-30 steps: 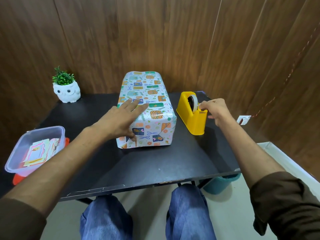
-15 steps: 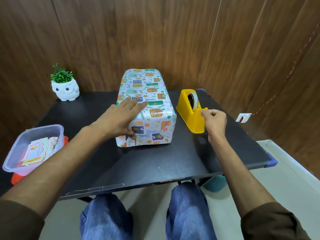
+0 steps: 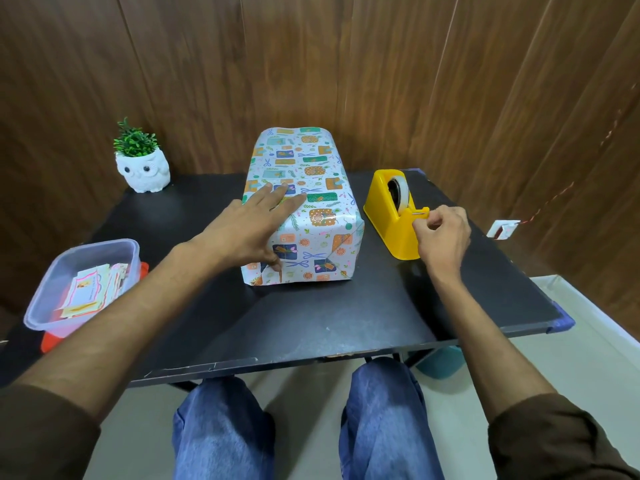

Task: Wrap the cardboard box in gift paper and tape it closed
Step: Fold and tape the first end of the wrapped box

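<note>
Cardboard box [image 3: 298,161], fully covered in gift paper [image 3: 323,216], stands mid-table [image 3: 311,323], its long axis running away from the seated person. Left hand [image 3: 242,230] lies flat along its top, fingers [image 3: 277,197] straight, thumb down on the near end face: judged to be pinning the folded flap until fixed. Right hand [image 3: 443,233], fingers curled, pinches at the cutter of the yellow tape dispenser [image 3: 389,220] just right of the box, apparently on the tape end; the strip is too faint to confirm
</note>
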